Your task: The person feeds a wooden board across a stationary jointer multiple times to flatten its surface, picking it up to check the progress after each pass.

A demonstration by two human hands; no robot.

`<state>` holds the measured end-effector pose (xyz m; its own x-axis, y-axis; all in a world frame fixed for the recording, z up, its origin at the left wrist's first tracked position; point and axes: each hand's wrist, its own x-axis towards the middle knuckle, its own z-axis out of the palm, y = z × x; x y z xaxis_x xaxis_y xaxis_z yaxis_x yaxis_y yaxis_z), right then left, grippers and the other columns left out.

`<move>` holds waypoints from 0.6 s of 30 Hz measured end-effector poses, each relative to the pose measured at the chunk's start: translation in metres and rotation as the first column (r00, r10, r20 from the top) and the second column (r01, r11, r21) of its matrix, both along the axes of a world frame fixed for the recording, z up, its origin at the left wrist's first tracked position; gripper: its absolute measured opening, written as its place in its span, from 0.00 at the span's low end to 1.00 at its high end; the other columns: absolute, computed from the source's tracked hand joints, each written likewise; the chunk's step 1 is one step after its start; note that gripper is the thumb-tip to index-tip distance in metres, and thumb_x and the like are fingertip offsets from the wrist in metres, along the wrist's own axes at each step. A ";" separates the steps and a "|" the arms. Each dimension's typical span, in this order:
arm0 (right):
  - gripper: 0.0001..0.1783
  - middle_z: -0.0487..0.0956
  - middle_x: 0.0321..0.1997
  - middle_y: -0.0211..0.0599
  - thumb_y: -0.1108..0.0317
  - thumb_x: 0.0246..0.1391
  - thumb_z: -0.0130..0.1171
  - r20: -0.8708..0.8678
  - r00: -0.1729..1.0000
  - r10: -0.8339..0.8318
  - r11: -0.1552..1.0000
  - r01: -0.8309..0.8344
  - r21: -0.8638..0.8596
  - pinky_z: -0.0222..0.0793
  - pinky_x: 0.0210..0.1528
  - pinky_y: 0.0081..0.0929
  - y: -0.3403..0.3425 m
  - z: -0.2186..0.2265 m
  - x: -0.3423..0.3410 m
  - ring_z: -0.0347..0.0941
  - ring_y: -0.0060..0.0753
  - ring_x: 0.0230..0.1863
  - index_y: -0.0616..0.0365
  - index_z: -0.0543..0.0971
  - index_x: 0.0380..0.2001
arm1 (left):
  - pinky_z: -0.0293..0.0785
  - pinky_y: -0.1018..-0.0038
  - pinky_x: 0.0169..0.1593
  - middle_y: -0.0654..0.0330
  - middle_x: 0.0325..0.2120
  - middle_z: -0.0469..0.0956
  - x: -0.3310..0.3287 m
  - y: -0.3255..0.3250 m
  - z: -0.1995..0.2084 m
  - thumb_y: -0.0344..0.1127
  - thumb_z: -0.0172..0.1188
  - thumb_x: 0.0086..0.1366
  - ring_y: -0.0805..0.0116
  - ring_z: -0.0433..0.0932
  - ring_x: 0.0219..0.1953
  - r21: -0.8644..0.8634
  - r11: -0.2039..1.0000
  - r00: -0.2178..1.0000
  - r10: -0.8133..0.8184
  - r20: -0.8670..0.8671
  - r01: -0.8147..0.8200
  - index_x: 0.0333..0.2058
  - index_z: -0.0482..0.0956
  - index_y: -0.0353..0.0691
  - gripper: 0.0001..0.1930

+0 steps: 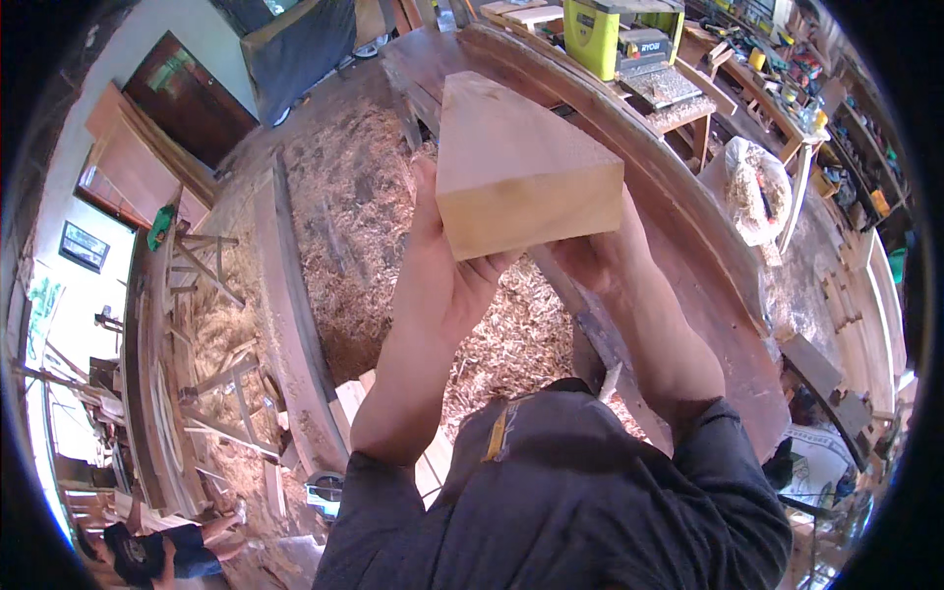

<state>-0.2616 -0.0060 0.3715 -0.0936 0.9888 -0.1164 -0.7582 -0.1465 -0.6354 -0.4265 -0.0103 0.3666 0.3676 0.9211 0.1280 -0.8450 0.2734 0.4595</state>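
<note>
A thick, pale wooden plank (521, 147) is held up in front of me, its near end face toward me and its length narrowing into the distance. My left hand (457, 280) supports it from the left and below, the thumb lying along its left side and the fingers curled beneath. On the other side, my right hand (605, 258) grips its right edge from below. The plank partly hides the fingers of both hands. A yellow pencil-like stick (498, 433) shows against my dark shirt.
Wood shavings (521, 344) cover the floor below. A long brown beam (290, 324) runs on the left, and a large curved timber (678, 206) on the right. Beyond stand a green thickness planer (590, 44) and a bag of shavings (747, 197). Another person (147, 553) is at lower left.
</note>
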 end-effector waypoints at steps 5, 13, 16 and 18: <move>0.20 0.81 0.49 0.33 0.52 0.75 0.43 -0.069 0.994 0.090 0.988 -0.080 0.131 0.76 0.53 0.32 0.004 -0.015 0.034 0.79 0.28 0.49 0.54 0.76 0.53 | 0.86 0.66 0.53 0.54 0.57 0.77 0.033 -0.004 -0.003 0.62 0.42 0.76 0.61 0.81 0.55 0.043 0.995 0.982 0.091 -0.166 -0.085 0.63 0.67 0.40 0.33; 0.39 0.79 0.59 0.43 0.36 0.67 0.49 -0.044 0.962 0.268 0.952 -0.271 -0.143 0.72 0.62 0.41 -0.017 -0.070 0.096 0.77 0.39 0.57 0.59 0.71 0.63 | 0.80 0.69 0.56 0.58 0.55 0.78 0.048 -0.035 -0.083 0.47 0.49 0.77 0.70 0.81 0.54 -0.204 0.979 0.887 -0.082 -0.454 -0.015 0.62 0.70 0.38 0.23; 0.45 0.75 0.63 0.51 0.34 0.62 0.54 0.180 0.929 0.323 0.899 -0.242 -0.366 0.70 0.66 0.45 -0.059 -0.135 0.149 0.76 0.44 0.60 0.63 0.68 0.67 | 0.83 0.61 0.52 0.58 0.49 0.79 0.091 -0.060 -0.147 0.40 0.60 0.71 0.64 0.81 0.51 -0.357 0.926 0.833 -0.290 -0.471 0.120 0.66 0.64 0.38 0.29; 0.44 0.75 0.63 0.53 0.37 0.61 0.56 0.266 0.910 0.318 0.894 -0.194 -0.404 0.71 0.65 0.46 -0.084 -0.186 0.160 0.77 0.47 0.59 0.63 0.68 0.67 | 0.84 0.59 0.50 0.52 0.51 0.78 0.107 -0.080 -0.169 0.40 0.66 0.67 0.58 0.81 0.51 -0.365 0.927 0.834 -0.271 -0.480 0.091 0.66 0.61 0.34 0.35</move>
<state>-0.1018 -0.0899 0.1854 -0.2343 0.8174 -0.5263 -0.4293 -0.5727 -0.6983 -0.3192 -0.0907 0.1979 0.4597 0.7876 -0.4104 -0.4304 0.6018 0.6728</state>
